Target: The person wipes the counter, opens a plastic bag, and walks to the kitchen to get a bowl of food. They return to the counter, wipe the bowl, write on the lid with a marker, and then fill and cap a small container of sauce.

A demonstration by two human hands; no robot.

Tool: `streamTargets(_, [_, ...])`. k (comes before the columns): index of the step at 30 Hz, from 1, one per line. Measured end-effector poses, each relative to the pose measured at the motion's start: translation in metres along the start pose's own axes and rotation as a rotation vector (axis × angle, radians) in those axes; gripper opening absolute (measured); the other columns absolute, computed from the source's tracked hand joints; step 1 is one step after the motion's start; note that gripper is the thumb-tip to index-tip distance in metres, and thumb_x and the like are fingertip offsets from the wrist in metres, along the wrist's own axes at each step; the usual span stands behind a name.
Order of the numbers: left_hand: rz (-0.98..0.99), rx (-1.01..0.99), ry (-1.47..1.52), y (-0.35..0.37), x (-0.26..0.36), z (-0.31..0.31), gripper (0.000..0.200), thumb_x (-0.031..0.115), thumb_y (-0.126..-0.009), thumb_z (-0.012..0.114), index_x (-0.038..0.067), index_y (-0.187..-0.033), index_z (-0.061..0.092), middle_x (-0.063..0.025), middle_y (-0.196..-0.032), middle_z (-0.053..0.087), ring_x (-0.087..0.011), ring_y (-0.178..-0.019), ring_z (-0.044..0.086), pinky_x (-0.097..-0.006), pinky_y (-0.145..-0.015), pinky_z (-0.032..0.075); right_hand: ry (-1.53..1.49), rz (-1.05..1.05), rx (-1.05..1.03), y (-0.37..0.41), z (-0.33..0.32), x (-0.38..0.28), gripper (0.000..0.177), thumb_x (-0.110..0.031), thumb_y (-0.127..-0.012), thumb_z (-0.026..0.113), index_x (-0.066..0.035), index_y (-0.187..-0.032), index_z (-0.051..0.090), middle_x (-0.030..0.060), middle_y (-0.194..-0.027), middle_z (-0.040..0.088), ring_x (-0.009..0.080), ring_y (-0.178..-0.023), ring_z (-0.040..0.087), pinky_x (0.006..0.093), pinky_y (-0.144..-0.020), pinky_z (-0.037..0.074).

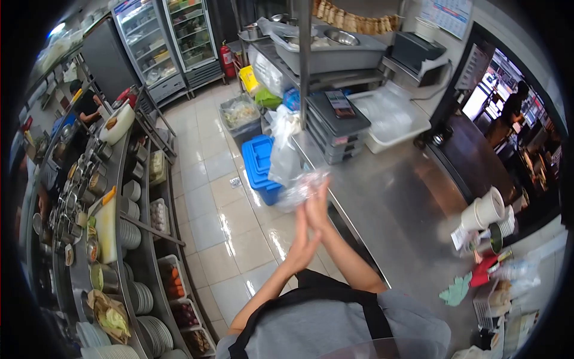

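Near the middle of the head view, my left hand (305, 243) and my right hand (317, 209) come together palm to palm, in front of my apron. Crumpled clear plastic (304, 186) lies at their fingertips, blurred by motion. Which fingers grip it cannot be made out. Just beyond the hands, a white plastic bag (284, 146) hangs at the counter's corner, beside a blue lidded bin (258, 161).
The steel counter (382, 203) runs along the right, with stacked dark containers (341, 128) and a white tub (391, 119). Shelves with plates (143, 297) and a cutting board (107, 230) stand left. A person (88, 105) works at far left; another (513, 113) is beyond the opening.
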State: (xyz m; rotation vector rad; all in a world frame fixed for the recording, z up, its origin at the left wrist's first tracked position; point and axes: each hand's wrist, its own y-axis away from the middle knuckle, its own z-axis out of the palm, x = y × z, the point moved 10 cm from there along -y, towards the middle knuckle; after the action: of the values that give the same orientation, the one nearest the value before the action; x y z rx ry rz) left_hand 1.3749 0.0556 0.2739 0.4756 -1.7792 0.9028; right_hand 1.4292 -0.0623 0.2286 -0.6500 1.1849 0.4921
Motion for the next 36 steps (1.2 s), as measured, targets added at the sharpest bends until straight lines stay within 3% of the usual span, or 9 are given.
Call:
streamTargets(7, [-0.16,0.397,0.64,-0.106,-0.081,-0.152,0.061,0.01,-0.087,0.054,0.0,-0.137,0.02,-0.013,-0.134,0.033,-0.0188,-0.12,0.036,-0.0325,-0.098,0.032,-0.301,0.301,-0.536,-0.017,0.129,0.016,0.035,-0.014,-0.091,0.045,-0.004,-0.123,0.038,0.0063,-0.113,0.05,0.0144,-0.106,0.047,0.0291,-0.092,0.036])
streamTargets(11, [-0.224,0.12,0.256,-0.118,-0.122,-0.168,0.061,0.003,-0.075,0.066,0.003,-0.128,0.037,-0.0099,-0.12,0.05,-0.0188,-0.11,0.049,-0.0318,-0.093,0.038,-0.705,0.958,-0.677,-0.039,0.171,0.09,0.036,-0.02,-0.092,0.045,-0.009,-0.126,0.04,0.0051,-0.116,0.052,0.0161,-0.105,0.052,0.0342,-0.09,0.041])
streamTargets(15, [-0.412,-0.011,-0.022,-0.139,-0.195,-0.204,0.052,0.009,-0.075,0.069,0.0,-0.119,0.043,-0.0081,-0.105,0.056,-0.0187,-0.098,0.054,-0.0303,-0.084,0.043,-0.806,1.161,-0.71,-0.054,0.186,0.139,0.034,-0.023,-0.094,0.042,-0.007,-0.124,0.04,0.0094,-0.121,0.05,0.0218,-0.113,0.048,0.0405,-0.097,0.037])
streamTargets(22, [-0.596,-0.015,0.163,-0.257,-0.4,-0.269,0.046,0.012,-0.074,0.068,-0.002,-0.113,0.048,-0.0121,-0.108,0.055,-0.0174,-0.095,0.053,-0.0295,-0.081,0.043,-0.115,0.847,-0.543,-0.111,0.146,0.172,0.04,-0.03,-0.094,0.043,-0.007,-0.127,0.042,0.0064,-0.128,0.046,0.0184,-0.122,0.04,0.0362,-0.098,0.032])
streamTargets(29, [-0.117,0.051,-0.931,-0.516,-0.613,-0.441,0.07,0.03,-0.066,0.072,-0.006,-0.119,0.043,-0.0233,-0.115,0.048,-0.038,-0.107,0.046,-0.0429,-0.092,0.037,0.183,0.935,0.337,-0.022,0.021,0.216,0.027,-0.028,-0.089,0.052,-0.012,-0.111,0.056,0.0028,-0.1,0.062,0.012,-0.095,0.057,0.0292,-0.078,0.043])
streamTargets(30, [-0.187,-0.107,-0.688,-0.548,-0.603,-0.445,0.084,0.041,-0.064,0.073,-0.006,-0.124,0.038,-0.0241,-0.121,0.045,-0.0392,-0.115,0.039,-0.0453,-0.097,0.033,0.182,0.982,0.46,0.009,0.011,0.222,0.025,-0.027,-0.088,0.052,-0.013,-0.109,0.057,0.0023,-0.097,0.062,0.0116,-0.093,0.057,0.0295,-0.076,0.044])
streamTargets(32, [-0.477,-0.07,-1.121,-0.588,-0.611,-0.459,0.108,0.048,-0.055,0.077,-0.006,-0.131,0.024,-0.0225,-0.125,0.043,-0.0378,-0.115,0.041,-0.0429,-0.096,0.035,0.176,1.037,0.649,0.068,-0.001,0.234,0.024,-0.027,-0.088,0.052,-0.013,-0.107,0.057,0.0017,-0.096,0.062,0.0116,-0.089,0.059,0.0296,-0.073,0.044])
streamTargets(33, [-0.539,-0.022,-1.182,-0.589,-0.562,-0.441,0.087,0.041,-0.063,0.075,-0.005,-0.127,0.037,-0.0226,-0.118,0.049,-0.0357,-0.109,0.048,-0.041,-0.093,0.038,0.2,1.082,0.728,0.097,-0.002,0.237,0.025,-0.028,-0.088,0.052,-0.013,-0.107,0.057,0.002,-0.094,0.063,0.012,-0.087,0.06,0.03,-0.071,0.045])
streamTargets(36, [0.123,-0.207,-0.723,-0.612,-0.527,-0.349,0.051,0.031,-0.075,0.068,-0.002,-0.111,0.054,-0.0204,-0.104,0.057,-0.0308,-0.099,0.054,-0.0394,-0.088,0.041,0.329,1.182,0.729,0.162,-0.008,0.251,0.027,-0.03,-0.086,0.054,-0.012,-0.106,0.058,0.0029,-0.089,0.063,0.0129,-0.081,0.061,0.0297,-0.064,0.046])
